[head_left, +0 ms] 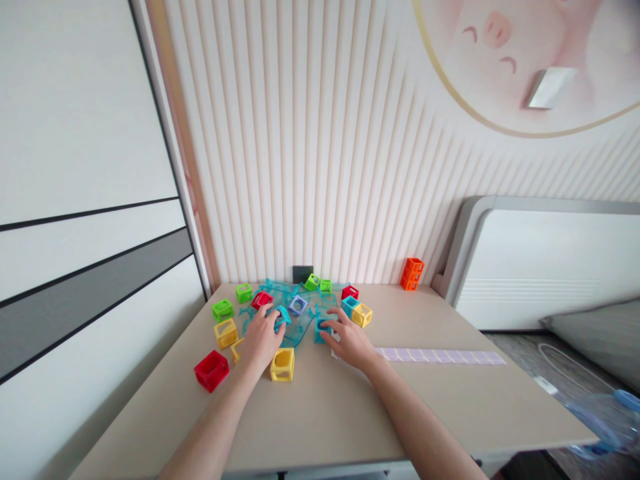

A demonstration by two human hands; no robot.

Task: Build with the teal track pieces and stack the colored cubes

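Observation:
My left hand has its fingers closed on a blue open-sided cube, which is tilted. To the right, my right hand grips a second blue cube at the table with thumb and fingers. Between and beyond the hands lie translucent teal plastic pieces and a lavender cube. A red cube sits just past my left fingers. A yellow cube stands near my left wrist, and another yellow cube is partly hidden behind that hand.
A red cube, yellow cube and green cube line the table's left. Right of the pile are a blue cube and yellow cube. A lavender strip lies rightward; an orange stack stands by the wall.

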